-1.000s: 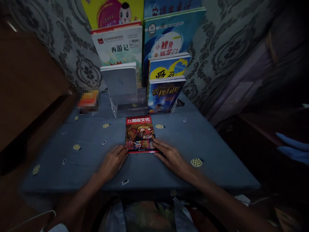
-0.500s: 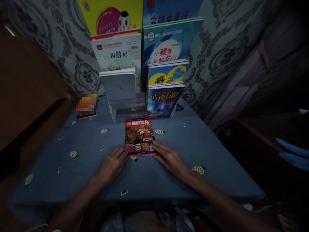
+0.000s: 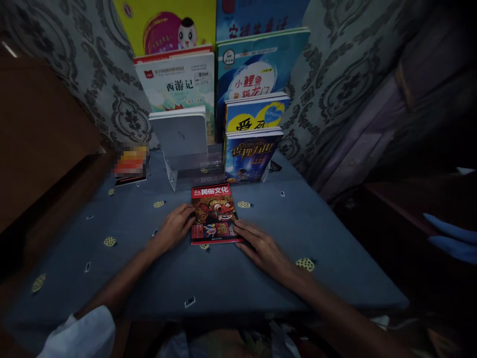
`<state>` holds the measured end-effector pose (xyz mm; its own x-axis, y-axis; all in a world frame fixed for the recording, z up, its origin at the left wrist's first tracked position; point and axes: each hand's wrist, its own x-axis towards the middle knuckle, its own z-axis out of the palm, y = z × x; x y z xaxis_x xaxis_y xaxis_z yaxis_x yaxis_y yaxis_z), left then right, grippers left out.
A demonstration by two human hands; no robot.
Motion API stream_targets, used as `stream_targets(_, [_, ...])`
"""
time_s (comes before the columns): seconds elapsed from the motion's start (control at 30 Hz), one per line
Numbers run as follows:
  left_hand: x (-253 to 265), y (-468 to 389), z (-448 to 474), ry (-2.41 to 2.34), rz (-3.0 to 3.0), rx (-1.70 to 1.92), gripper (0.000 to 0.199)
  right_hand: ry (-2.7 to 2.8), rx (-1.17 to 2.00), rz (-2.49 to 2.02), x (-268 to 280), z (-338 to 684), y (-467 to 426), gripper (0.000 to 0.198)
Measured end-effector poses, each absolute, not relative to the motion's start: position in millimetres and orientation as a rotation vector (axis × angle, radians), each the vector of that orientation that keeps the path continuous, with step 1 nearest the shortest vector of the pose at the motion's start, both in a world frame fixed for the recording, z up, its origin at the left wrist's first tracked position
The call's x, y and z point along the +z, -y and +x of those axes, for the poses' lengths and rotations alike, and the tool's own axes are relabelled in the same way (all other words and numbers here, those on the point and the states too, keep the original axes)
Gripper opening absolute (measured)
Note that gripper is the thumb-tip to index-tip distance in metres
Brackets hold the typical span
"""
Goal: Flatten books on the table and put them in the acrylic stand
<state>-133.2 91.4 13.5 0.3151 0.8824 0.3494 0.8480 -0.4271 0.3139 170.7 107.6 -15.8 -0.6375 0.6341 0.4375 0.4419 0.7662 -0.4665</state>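
Flat on the cloth lies a book (image 3: 215,214) with a red title band and a fierce painted mask on its cover. It sits right in front of a clear stand. My left hand (image 3: 174,224) holds the book at its left edge, partway up, with fingers together and slightly bent. At the lower right corner, my right hand (image 3: 263,246) has its fingertips on the cover's edge and its thumb beside the bottom edge. The undersides of both hands are hidden.
A clear acrylic stand (image 3: 170,180) holds several upright children's books, among them a dark blue one (image 3: 253,155) and a white-and-teal one (image 3: 179,82). A blurred-out orange item (image 3: 131,161) lies at the back left. A patterned cloth (image 3: 149,278) covers the table; a curtain (image 3: 372,124) hangs at right.
My left hand has slid up along the book's left edge from its lower corner. The right hand stays at the lower right corner. A white sleeve now shows on my left arm.
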Motion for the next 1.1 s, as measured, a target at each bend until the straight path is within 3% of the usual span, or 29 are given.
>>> stream_targets(0.33, [3.6, -156.0, -139.7, -1.720, 2.531, 0.700, 0.026, 2.339, 0.406, -0.783, -19.7, 170.6, -107.6, 0.046])
stream_targets(1.1, [16.7, -196.6, -74.3, -1.652, 2.741, 0.436, 0.030, 2.335, 0.334, -0.766, -22.3, 168.0, -107.6, 0.039])
